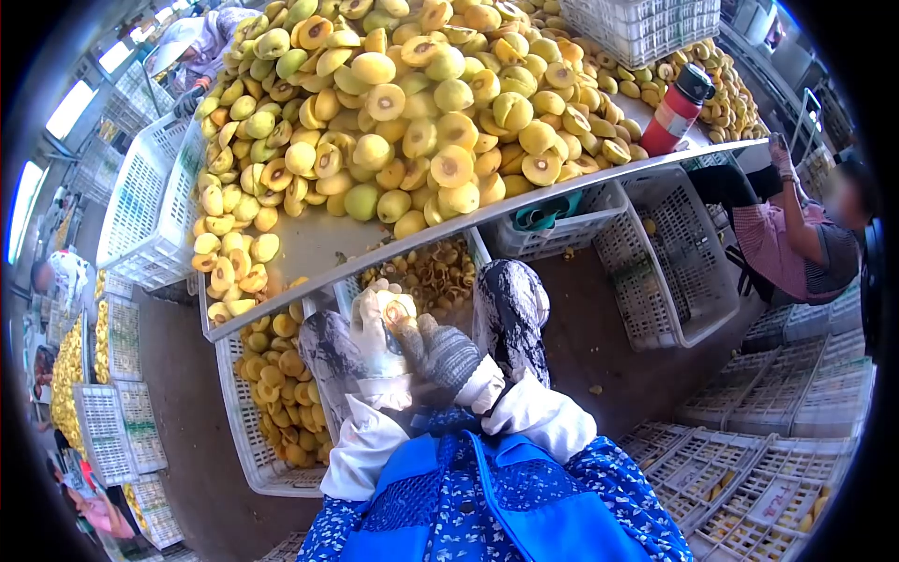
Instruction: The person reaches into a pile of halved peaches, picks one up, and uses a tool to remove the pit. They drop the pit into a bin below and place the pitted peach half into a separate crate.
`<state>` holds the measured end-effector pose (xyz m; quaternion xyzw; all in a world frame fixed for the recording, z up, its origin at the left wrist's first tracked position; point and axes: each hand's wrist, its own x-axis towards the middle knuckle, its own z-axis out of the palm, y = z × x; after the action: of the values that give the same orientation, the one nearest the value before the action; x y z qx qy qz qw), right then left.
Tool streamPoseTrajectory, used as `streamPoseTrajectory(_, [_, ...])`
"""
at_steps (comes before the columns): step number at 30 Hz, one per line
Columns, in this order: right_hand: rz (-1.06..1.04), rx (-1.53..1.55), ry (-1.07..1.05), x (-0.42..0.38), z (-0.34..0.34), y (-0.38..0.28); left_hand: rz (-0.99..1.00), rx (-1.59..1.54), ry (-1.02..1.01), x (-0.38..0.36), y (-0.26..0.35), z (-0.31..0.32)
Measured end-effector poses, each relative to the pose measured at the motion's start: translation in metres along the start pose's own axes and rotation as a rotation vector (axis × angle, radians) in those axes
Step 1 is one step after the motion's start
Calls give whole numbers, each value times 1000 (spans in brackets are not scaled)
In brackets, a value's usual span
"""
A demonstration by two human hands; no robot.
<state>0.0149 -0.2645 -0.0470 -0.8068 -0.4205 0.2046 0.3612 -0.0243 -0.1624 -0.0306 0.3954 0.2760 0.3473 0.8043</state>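
Observation:
My left hand [376, 330], in a pale glove, is closed around a halved yellow peach [401, 309], its cut face showing. Against that half, my right hand [448, 358] in a grey knit glove has its fingers curled in; whatever sits in them is hidden. Both hands are above my lap, just short of the metal table edge [375, 258]. Beyond them lies a large heap of halved peaches [403, 140], several with brown stone cavities showing. Below the table edge, between my knees, is a container of brownish scraps [440, 272].
A white crate [245, 450] of peach halves stands at my left, another crate [154, 211] beside the table. Baskets [679, 272] sit under the table at right. A red bottle [672, 117] stands on it. Co-workers sit at right [796, 225] and far left [201, 47].

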Motion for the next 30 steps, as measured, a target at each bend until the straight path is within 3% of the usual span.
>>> streamPoseTrajectory(8, [-232,-67,155,-5,-4,5,-12,82,153,-5,-1,20])
streamPoseTrajectory(11, [-80,478,192,-8,-4,-5,224,316,63,-2,-10,15])
streamPoseTrajectory(15, [-107,780,260,-4,8,2,178,263,17,-3,-6,19])
streamPoseTrajectory(17, [21,1018,114,-7,-2,-5,73,121,-28,-2,-6,14])
streamPoseTrajectory(20, [295,1079,-215,-4,-11,6,80,321,-110,-6,6,17])
streamPoseTrajectory(21, [294,1217,-129,-9,-12,0,75,369,-134,-8,11,20])
streamPoseTrajectory(24, [380,1015,-451,-9,-46,8,79,370,-339,-4,10,8])
streamPoseTrajectory(28, [407,928,-484,-10,-60,1,80,370,-362,-4,9,2])
streamPoseTrajectory(30, [-45,855,-212,-4,-13,30,157,473,-416,-2,12,-3])
